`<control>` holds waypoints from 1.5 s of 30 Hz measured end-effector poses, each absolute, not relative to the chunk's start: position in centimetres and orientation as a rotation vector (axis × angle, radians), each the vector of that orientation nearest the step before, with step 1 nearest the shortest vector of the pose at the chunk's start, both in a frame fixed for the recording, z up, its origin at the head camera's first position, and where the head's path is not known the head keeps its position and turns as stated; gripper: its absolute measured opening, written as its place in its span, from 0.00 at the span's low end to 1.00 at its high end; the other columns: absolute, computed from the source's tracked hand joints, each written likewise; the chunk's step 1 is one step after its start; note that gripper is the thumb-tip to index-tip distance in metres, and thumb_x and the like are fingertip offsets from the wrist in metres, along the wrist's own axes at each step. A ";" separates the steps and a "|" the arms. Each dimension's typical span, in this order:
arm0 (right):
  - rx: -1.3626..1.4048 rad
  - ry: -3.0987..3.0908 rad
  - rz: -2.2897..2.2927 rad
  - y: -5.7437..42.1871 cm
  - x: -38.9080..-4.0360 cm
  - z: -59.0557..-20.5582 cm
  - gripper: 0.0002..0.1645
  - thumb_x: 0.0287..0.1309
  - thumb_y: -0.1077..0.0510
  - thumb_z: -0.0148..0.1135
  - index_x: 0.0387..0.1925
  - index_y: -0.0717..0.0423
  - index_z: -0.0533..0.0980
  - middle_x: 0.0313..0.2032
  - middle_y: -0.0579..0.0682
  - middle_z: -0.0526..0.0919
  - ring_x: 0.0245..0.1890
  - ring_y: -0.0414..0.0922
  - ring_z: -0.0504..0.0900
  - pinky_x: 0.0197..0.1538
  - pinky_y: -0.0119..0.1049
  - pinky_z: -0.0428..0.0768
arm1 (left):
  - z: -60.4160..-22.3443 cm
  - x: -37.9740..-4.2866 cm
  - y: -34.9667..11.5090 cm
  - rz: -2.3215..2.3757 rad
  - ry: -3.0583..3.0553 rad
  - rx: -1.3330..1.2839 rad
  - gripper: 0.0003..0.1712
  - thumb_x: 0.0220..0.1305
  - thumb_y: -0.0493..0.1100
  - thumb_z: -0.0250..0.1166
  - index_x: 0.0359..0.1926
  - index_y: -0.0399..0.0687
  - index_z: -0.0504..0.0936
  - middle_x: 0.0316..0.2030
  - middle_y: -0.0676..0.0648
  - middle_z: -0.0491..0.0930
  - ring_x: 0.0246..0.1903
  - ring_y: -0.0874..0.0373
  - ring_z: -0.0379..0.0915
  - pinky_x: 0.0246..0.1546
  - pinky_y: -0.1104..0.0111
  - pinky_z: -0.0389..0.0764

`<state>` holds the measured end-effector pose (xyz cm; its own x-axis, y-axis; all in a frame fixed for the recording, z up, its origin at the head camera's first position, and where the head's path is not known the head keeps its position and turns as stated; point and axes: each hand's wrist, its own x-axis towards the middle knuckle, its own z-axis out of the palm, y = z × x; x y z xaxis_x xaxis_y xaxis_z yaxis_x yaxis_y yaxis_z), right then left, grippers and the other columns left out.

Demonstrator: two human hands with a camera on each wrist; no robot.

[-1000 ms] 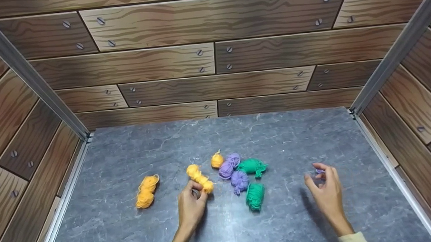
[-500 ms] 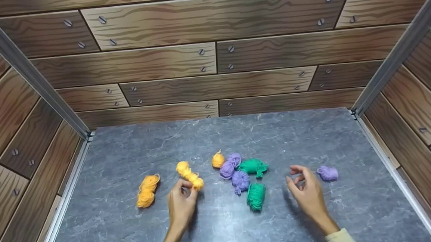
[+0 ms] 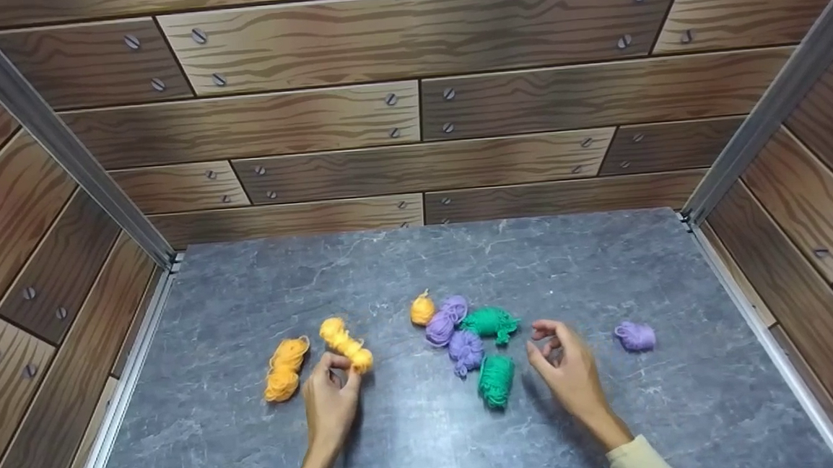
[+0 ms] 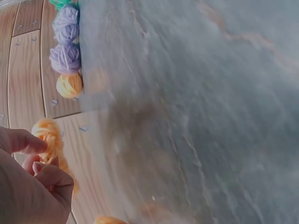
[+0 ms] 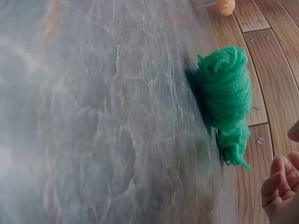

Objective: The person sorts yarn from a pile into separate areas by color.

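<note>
Over the counter (image 3: 429, 446), the right grip (image 3: 568, 371) hangs just right of the near green yarn (image 3: 496, 381), loosely curved and empty; the left grip (image 3: 331, 397), well left of that yarn, pinches the yellow yarn (image 3: 346, 345) by one end. I'd worry the near green yarn gets knocked if the right grip swings inward; the slimmer yellow yarn, unsupported beyond the pinch, might slip.

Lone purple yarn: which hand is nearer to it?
Right. The right hand is left of the lone purple yarn, not touching it; the left hand is farther left, pinching orange yarn.
</note>
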<state>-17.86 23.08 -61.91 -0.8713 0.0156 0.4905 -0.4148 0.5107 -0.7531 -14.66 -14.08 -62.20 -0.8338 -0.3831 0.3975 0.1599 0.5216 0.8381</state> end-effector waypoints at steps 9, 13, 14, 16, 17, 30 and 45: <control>0.353 -2.381 1.363 21.6 -18.4 -61.8 0.19 0.63 0.66 0.77 0.55 0.63 0.82 0.43 0.51 0.86 0.32 0.44 0.79 0.34 0.32 0.77 | -62.8 -14.4 -15.1 -1.289 -2.209 0.229 0.13 0.52 0.24 0.71 0.31 0.44 0.82 0.21 0.47 0.74 0.21 0.66 0.63 0.24 0.69 0.65; 0.361 -2.449 1.355 21.1 -18.6 -61.7 0.21 0.64 0.62 0.79 0.56 0.59 0.82 0.44 0.53 0.86 0.33 0.42 0.80 0.37 0.36 0.77 | -63.2 -14.1 -15.7 -1.272 -2.196 0.254 0.11 0.51 0.26 0.71 0.31 0.44 0.82 0.21 0.48 0.73 0.20 0.63 0.63 0.24 0.67 0.64; 0.367 -2.464 1.347 21.0 -18.7 -61.7 0.21 0.64 0.61 0.79 0.56 0.59 0.82 0.44 0.53 0.86 0.33 0.42 0.80 0.37 0.36 0.77 | -63.3 -14.1 -15.8 -1.270 -2.199 0.263 0.11 0.51 0.26 0.71 0.31 0.44 0.81 0.20 0.49 0.72 0.20 0.63 0.63 0.23 0.66 0.64; 0.385 -2.486 1.332 20.8 -18.8 -61.7 0.21 0.64 0.61 0.79 0.55 0.59 0.82 0.44 0.53 0.86 0.33 0.41 0.80 0.38 0.36 0.77 | -63.5 -13.9 -16.1 -1.264 -2.210 0.287 0.11 0.51 0.27 0.71 0.31 0.45 0.82 0.19 0.50 0.71 0.20 0.62 0.63 0.23 0.66 0.64; 0.391 -2.494 1.327 20.7 -18.9 -61.8 0.20 0.64 0.61 0.79 0.55 0.59 0.82 0.44 0.53 0.86 0.33 0.41 0.80 0.38 0.36 0.78 | -63.5 -13.8 -16.2 -1.262 -2.217 0.298 0.11 0.52 0.27 0.71 0.31 0.45 0.82 0.19 0.50 0.71 0.20 0.62 0.63 0.24 0.66 0.64; 0.442 -2.572 1.312 19.3 -18.9 -62.0 0.19 0.65 0.61 0.78 0.55 0.59 0.82 0.45 0.54 0.86 0.40 0.49 0.82 0.43 0.42 0.80 | -63.2 -13.5 -17.0 -1.286 -2.261 0.364 0.12 0.52 0.23 0.71 0.32 0.42 0.83 0.20 0.48 0.73 0.20 0.61 0.64 0.23 0.68 0.65; 0.401 -2.637 1.222 17.5 -19.3 -62.4 0.19 0.62 0.59 0.79 0.52 0.57 0.82 0.43 0.49 0.84 0.42 0.48 0.80 0.48 0.45 0.81 | -63.7 -12.6 -18.3 -1.234 -2.279 0.378 0.13 0.50 0.23 0.72 0.31 0.43 0.82 0.23 0.46 0.77 0.22 0.59 0.67 0.25 0.67 0.67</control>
<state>-19.27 17.46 -62.44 -0.9416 -0.1568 0.2981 -0.3288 0.6199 -0.7124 -12.63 -18.31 -63.71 -0.8276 -0.4694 0.3077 0.0010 0.5469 0.8372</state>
